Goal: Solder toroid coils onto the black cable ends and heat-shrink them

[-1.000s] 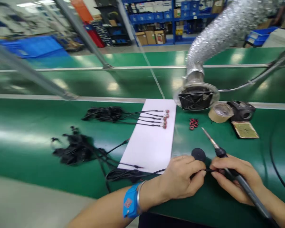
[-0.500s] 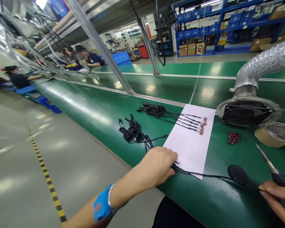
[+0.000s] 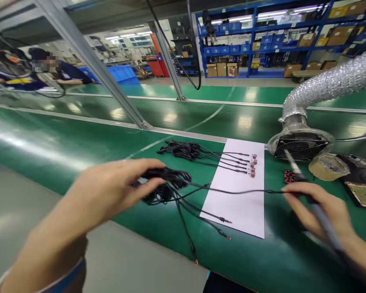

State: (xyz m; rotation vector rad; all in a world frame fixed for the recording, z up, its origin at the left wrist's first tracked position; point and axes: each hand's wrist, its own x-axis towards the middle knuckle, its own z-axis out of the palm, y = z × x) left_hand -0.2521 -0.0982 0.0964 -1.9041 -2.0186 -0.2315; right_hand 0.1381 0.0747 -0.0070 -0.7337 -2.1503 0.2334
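Note:
My left hand (image 3: 106, 191) pinches a coiled black cable (image 3: 178, 178) between thumb and fingers, above the green bench. From that coil a strand runs right to my right hand (image 3: 326, 207), whose thumb and finger pinch it near its end. The same right hand grips a soldering iron (image 3: 323, 224), its tip pointing up and away. Below the left hand, other black cables spread out with stripped wire ends (image 3: 227, 222) near the white paper sheet (image 3: 234, 207). Several cable ends lie in a row on the sheet, beside small copper-coloured parts (image 3: 253, 167).
Behind the sheet lies another black cable bundle (image 3: 183, 149). At the right stand a fume extractor fan (image 3: 301, 148) with a silver duct (image 3: 326, 87), a tape roll (image 3: 327, 167), small red-black parts (image 3: 289, 176) and a soldering stand (image 3: 362, 171). A co-worker (image 3: 65, 71) sits far left.
My left hand has moved left off the sheet and now holds up the cable coil. The right hand has risen with the iron and cable end. The camera has turned right.

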